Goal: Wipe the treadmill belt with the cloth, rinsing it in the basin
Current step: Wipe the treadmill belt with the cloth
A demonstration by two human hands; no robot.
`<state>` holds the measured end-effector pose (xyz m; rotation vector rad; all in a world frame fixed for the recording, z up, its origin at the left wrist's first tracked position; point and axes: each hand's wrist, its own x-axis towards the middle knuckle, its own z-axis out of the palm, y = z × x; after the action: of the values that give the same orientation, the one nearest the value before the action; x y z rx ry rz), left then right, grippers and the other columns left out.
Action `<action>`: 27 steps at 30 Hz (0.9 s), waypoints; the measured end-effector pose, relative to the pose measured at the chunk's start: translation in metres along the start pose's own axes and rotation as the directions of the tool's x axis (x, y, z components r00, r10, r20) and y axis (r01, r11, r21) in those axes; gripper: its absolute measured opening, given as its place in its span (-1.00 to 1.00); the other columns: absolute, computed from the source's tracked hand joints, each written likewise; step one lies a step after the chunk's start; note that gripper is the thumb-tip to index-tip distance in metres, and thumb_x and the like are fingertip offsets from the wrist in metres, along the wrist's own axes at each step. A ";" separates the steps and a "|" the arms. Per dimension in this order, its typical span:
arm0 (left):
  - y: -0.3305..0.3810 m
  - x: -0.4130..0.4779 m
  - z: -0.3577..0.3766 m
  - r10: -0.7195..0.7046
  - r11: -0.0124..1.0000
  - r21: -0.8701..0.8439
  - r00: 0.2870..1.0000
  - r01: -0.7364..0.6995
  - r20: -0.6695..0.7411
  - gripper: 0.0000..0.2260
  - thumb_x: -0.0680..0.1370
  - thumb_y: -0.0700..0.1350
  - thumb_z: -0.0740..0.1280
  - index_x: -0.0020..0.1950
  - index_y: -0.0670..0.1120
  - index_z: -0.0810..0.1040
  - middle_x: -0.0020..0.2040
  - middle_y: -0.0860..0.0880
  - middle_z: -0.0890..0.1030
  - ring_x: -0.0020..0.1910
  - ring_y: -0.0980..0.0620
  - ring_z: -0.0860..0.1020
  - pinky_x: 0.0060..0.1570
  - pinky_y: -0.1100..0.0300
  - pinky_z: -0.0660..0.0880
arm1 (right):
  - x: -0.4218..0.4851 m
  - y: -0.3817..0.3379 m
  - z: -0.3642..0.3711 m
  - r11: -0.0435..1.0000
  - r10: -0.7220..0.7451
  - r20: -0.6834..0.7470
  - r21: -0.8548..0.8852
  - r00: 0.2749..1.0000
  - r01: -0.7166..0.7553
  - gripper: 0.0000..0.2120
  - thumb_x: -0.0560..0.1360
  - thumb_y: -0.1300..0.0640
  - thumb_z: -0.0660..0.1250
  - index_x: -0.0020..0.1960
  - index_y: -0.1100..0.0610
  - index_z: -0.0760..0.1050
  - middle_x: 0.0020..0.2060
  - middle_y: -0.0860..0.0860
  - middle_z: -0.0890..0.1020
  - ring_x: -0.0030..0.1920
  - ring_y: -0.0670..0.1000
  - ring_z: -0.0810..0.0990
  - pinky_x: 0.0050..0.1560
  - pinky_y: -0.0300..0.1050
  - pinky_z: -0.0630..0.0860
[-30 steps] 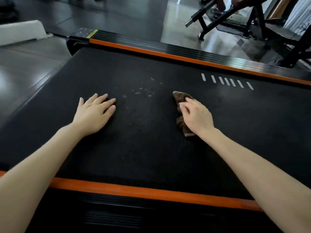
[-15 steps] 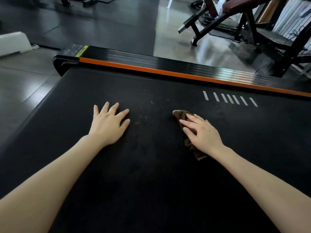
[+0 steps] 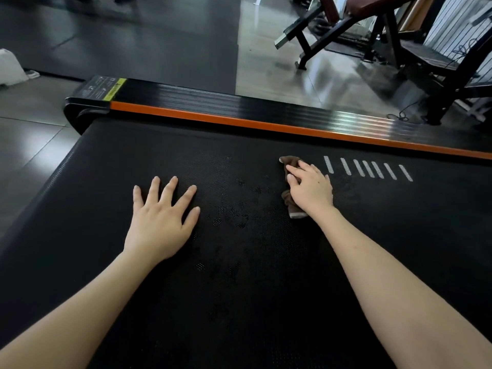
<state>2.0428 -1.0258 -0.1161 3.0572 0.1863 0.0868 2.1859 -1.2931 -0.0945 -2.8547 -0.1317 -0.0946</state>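
Observation:
The black treadmill belt (image 3: 239,275) fills the lower part of the view, with damp patches in its middle. A small brown cloth (image 3: 288,166) lies bunched on the belt toward the far side. My right hand (image 3: 310,189) presses down on the cloth, fingers lying over it and only slightly bent. My left hand (image 3: 162,219) rests flat on the belt to the left, fingers spread and straight, holding nothing. The basin is not in view.
An orange-edged black side rail (image 3: 266,115) runs along the belt's far side. White stripe marks (image 3: 368,169) sit on the belt right of the cloth. A black weight bench (image 3: 399,35) stands on the glossy floor behind. A white object (image 3: 10,67) lies far left.
My right hand has pushed the cloth farther across the belt, toward the orange rail and the white stripes. My view has tilted up, and the near orange rail has dropped out of sight.

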 end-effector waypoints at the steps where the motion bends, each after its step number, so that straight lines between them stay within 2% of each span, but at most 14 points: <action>1: 0.000 0.000 0.000 0.000 1.000 -0.008 1.000 0.000 -0.009 -0.31 0.44 0.30 -0.34 0.53 0.16 0.09 0.55 -0.07 0.10 0.53 -0.18 -0.04 0.45 -0.22 -0.14 | 0.005 -0.005 0.001 1.000 0.010 -0.007 -0.002 1.000 -0.010 -0.66 0.61 -0.01 0.09 0.36 -0.12 0.40 0.46 -0.08 0.28 0.49 0.06 0.14 0.48 0.13 -0.01; 5: -0.001 0.002 0.000 -0.002 1.000 -0.018 1.000 0.001 -0.017 -0.33 0.46 0.30 -0.30 0.52 0.17 0.12 0.54 -0.08 0.14 0.52 -0.18 -0.01 0.45 -0.22 -0.11 | 0.002 -0.024 0.001 1.000 0.015 -0.054 0.016 0.998 -0.014 -0.67 0.62 0.05 0.07 0.30 -0.05 0.48 0.43 -0.03 0.35 0.44 0.09 0.24 0.45 0.08 0.13; 8: -0.001 0.002 0.001 -0.001 1.000 -0.011 1.000 0.001 -0.021 -0.34 0.47 0.30 -0.29 0.52 0.17 0.13 0.54 -0.09 0.15 0.52 -0.19 0.01 0.44 -0.22 -0.10 | -0.038 -0.046 0.004 0.972 -0.217 -0.044 0.078 0.975 0.220 -0.71 0.58 0.09 0.14 0.20 0.03 0.57 0.30 0.02 0.51 0.33 0.10 0.42 0.33 0.01 0.30; 11: -0.002 0.002 0.001 -0.005 1.000 -0.012 1.000 0.005 -0.016 -0.36 0.48 0.29 -0.26 0.51 0.16 0.16 0.53 -0.10 0.17 0.52 -0.19 0.03 0.44 -0.23 -0.08 | -0.100 -0.074 0.013 0.870 -0.479 -0.038 0.118 0.877 0.480 -0.65 0.50 -0.02 0.14 0.10 0.05 0.62 0.17 0.06 0.61 0.23 0.17 0.52 0.26 0.13 0.38; 14: -0.002 0.002 0.001 -0.002 1.000 -0.012 1.000 0.002 -0.007 -0.38 0.49 0.28 -0.22 0.50 0.15 0.19 0.52 -0.11 0.21 0.51 -0.20 0.06 0.44 -0.23 -0.05 | -0.119 -0.080 0.017 0.827 -0.563 0.085 0.039 0.822 0.561 -0.48 0.44 -0.24 0.11 0.23 0.01 0.54 0.27 0.06 0.54 0.33 0.20 0.42 0.36 0.23 0.21; 16: -0.003 0.002 0.000 0.003 1.000 -0.018 1.000 -0.003 -0.013 -0.40 0.51 0.27 -0.17 0.49 0.13 0.24 0.49 -0.13 0.26 0.50 -0.22 0.10 0.43 -0.25 -0.01 | -0.111 -0.076 0.015 0.780 -0.618 0.118 -0.028 0.777 0.625 -0.41 0.42 -0.31 0.11 0.29 0.00 0.49 0.34 0.08 0.46 0.40 0.21 0.33 0.41 0.29 0.11; 19: -0.003 0.002 0.001 0.005 1.000 -0.022 1.000 -0.005 -0.013 -0.43 0.52 0.26 -0.12 0.48 0.12 0.27 0.47 -0.14 0.30 0.48 -0.23 0.15 0.42 -0.26 0.02 | -0.087 -0.079 0.018 0.645 -0.745 0.142 -0.092 0.651 0.758 -0.44 0.45 -0.27 0.15 0.32 0.03 0.47 0.44 0.14 0.30 0.47 0.20 0.18 0.43 0.32 0.04; 22: -0.005 0.002 0.002 0.004 0.999 -0.038 1.000 -0.004 -0.019 -0.44 0.53 0.26 -0.10 0.47 0.13 0.29 0.46 -0.14 0.31 0.48 -0.21 0.16 0.42 -0.25 0.03 | -0.070 -0.082 0.027 0.559 -0.822 0.113 -0.036 0.559 0.829 -0.52 0.48 -0.12 0.09 0.25 0.08 0.53 0.37 0.14 0.42 0.39 0.19 0.35 0.39 0.25 0.21; 25: -0.006 0.002 0.002 0.002 0.999 -0.050 1.000 -0.003 -0.022 -0.45 0.53 0.26 -0.11 0.47 0.15 0.28 0.47 -0.12 0.30 0.49 -0.19 0.15 0.44 -0.23 0.02 | -0.063 -0.080 0.032 0.569 -0.822 0.034 0.011 0.569 0.822 -0.61 0.50 0.02 0.10 0.17 0.09 0.59 0.26 0.08 0.54 0.28 0.14 0.49 0.30 0.10 0.36; 27: -0.007 0.000 0.001 0.003 0.998 -0.055 1.000 -0.004 -0.019 -0.45 0.53 0.27 -0.13 0.48 0.16 0.26 0.49 -0.10 0.28 0.50 -0.17 0.12 0.45 -0.21 0.00 | -0.049 -0.072 0.024 0.648 -0.761 -0.009 -0.037 0.648 0.761 -0.69 0.47 0.11 0.20 0.13 0.10 0.61 0.22 0.08 0.58 0.22 0.13 0.55 0.22 0.07 0.44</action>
<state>2.0420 -1.0192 -0.1175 3.0027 0.1773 0.1183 2.1310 -1.2215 -0.1012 -2.6010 -1.3406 -0.2992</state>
